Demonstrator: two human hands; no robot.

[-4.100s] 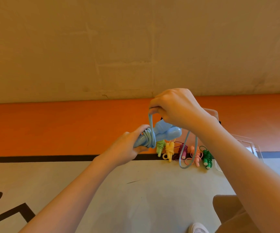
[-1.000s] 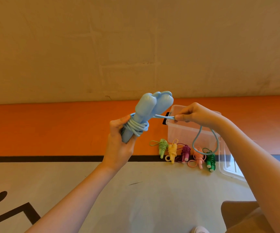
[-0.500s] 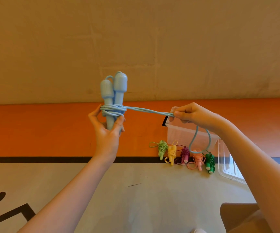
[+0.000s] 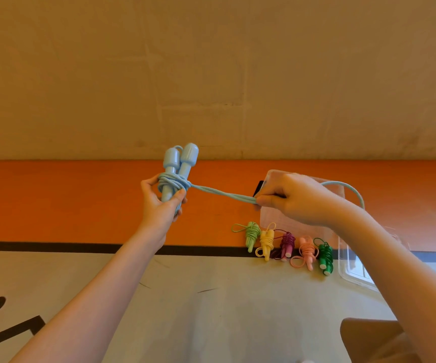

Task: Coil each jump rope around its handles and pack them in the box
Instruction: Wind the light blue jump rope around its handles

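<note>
Head view: the left hand (image 4: 163, 205) is curled round the lower part of the two blue handles (image 4: 179, 166), holding them upright and side by side, well above the floor (image 4: 211, 310). Several turns of blue rope (image 4: 222, 192) already sit around the handles just above the fingers. From that coil a doubled strand runs taut to the right into the right hand (image 4: 295, 197), which pinches it; a last loop arcs out behind that wrist.

Judging from this, the blue one is nearly wound, with only the short stretch between the hands and the tail loop left to wrap or tuck. Five coiled ropes lie in a row on the floor at the far right: light green (image 4: 251, 234), yellow (image 4: 266, 242), purple (image 4: 287, 244), pink (image 4: 306, 251) and dark green (image 4: 325, 255). None looks packed yet; the clear box (image 4: 348, 268) stands just right of the row, partly hidden by the right arm, and I cannot tell what it holds.

The hands work in open air, with bare floor to the left and near. The wall (image 4: 211, 74) and its orange band (image 4: 54, 200) close the far side; the box rim lies close beneath the right forearm.
</note>
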